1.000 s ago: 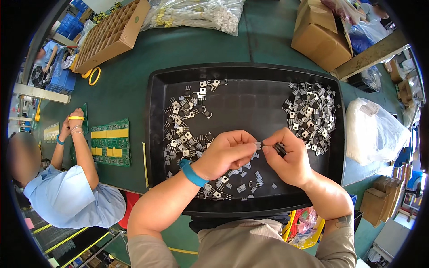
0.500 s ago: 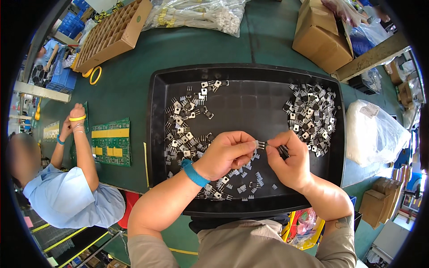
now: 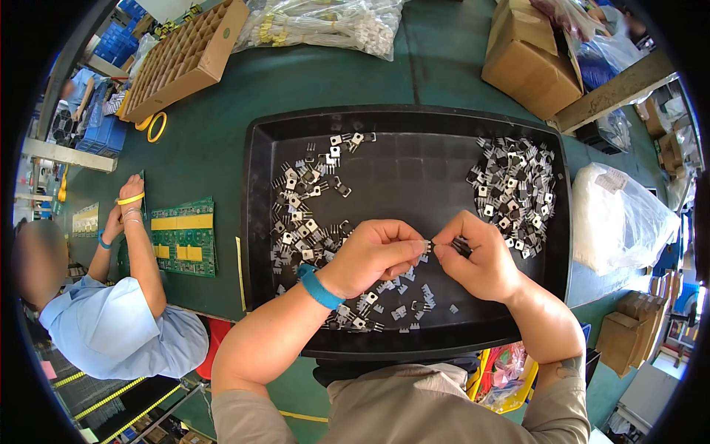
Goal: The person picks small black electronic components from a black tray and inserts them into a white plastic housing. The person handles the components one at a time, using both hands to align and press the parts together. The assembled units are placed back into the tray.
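Note:
Over the black tray [image 3: 407, 118], my left hand [image 3: 381, 255], with a blue wristband [image 3: 319, 287], is closed in a pinch. What its fingertips hold is too small and covered to make out. My right hand [image 3: 481, 259] pinches a three-legged transistor [image 3: 429, 246] whose pale legs show between the two hands; the fingertips almost meet. Several more dark transistors [image 3: 461, 247] are tucked in my right fingers. Transistors lie heaped along the tray's left side [image 3: 303, 226] and right side [image 3: 514, 192]. Small grey comb-shaped pieces [image 3: 399, 312] are scattered below my hands.
Left of the tray lie green circuit boards [image 3: 205, 233] with yellow strips, and a co-worker's hands [image 3: 129, 196]. Behind are a divided cardboard box [image 3: 211, 63], bagged white cables [image 3: 318, 29] and an open carton [image 3: 529, 70]. A white plastic bag [image 3: 617, 222] sits at the right.
My hands have come closer together, narrowing the gap at the transistor's legs. My right hand has shifted slightly left. The heaps in the tray look the same.

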The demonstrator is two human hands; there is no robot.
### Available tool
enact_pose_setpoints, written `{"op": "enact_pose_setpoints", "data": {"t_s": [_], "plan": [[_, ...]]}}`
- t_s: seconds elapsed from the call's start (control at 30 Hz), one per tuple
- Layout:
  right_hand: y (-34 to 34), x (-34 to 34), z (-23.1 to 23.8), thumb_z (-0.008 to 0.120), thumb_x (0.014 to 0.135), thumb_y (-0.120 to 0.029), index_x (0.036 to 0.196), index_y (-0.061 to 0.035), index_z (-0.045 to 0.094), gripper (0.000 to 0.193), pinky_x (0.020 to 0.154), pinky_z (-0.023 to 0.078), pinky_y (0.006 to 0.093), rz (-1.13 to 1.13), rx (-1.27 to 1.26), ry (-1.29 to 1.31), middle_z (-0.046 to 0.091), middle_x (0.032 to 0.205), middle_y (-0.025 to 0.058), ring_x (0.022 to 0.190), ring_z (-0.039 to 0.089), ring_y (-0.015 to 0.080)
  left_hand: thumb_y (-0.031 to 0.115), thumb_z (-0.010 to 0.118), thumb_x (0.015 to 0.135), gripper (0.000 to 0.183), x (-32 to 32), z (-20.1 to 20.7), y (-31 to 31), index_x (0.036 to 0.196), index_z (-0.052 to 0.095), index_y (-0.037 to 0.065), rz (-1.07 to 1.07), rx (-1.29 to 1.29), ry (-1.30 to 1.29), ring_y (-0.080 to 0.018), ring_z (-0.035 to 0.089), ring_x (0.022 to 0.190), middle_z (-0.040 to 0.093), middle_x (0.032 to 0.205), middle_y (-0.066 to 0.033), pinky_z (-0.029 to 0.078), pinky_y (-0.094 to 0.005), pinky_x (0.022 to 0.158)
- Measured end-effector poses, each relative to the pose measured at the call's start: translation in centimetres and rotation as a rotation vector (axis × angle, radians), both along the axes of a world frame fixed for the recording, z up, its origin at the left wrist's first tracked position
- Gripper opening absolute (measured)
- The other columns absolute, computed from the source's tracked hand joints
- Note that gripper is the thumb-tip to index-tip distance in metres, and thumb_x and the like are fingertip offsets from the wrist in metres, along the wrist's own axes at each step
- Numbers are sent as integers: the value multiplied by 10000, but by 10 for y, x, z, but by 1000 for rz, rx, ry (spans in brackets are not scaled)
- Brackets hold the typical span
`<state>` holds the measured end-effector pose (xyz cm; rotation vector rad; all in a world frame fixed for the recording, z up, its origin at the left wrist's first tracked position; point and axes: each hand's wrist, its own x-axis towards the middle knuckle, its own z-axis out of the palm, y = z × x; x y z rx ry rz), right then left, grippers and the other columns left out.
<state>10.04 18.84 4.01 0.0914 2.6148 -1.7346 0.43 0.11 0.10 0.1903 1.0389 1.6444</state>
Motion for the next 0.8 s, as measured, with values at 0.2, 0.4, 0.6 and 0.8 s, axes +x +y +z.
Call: {"op": "enact_pose_setpoints", "data": {"t_s": [0.2, 0.4, 0.6, 0.8], "plan": [[-4, 2, -8, 654, 843, -48, 970, -2, 570, 159, 673, 506, 282, 40, -12, 23, 659, 814, 104, 743, 660, 178, 59, 633, 880, 66, -1, 7, 1, 892, 613, -3, -14, -99, 132, -28, 426, 538, 551, 671, 3, 278, -191, 458], [-4, -2, -8, 661, 839, -55, 1058, -4, 585, 237, 709, 507, 311, 38, -30, -59, 663, 845, 109, 783, 661, 198, 102, 682, 849, 119, -5, 5, 0, 843, 640, -9, -67, -160, 209, -27, 479, 559, 583, 666, 8, 343, -200, 479], [-2, -7, 7, 687, 856, -111, 972, -7, 640, 162, 662, 501, 269, 97, -137, -347, 689, 837, 81, 746, 633, 107, 123, 611, 903, 103, -6, 8, 0, 904, 603, 20, -38, -161, 117, -39, 416, 550, 511, 646, 12, 278, -198, 465], [-6, 3, -22, 627, 811, -21, 1009, -54, 621, 201, 651, 526, 366, 587, 294, 74, 628, 867, 73, 757, 656, 220, 34, 487, 908, 154, -11, -4, -2, 1046, 557, 24, 122, -55, -11, -66, 446, 648, 585, 878, -67, 291, -194, 487]]}}
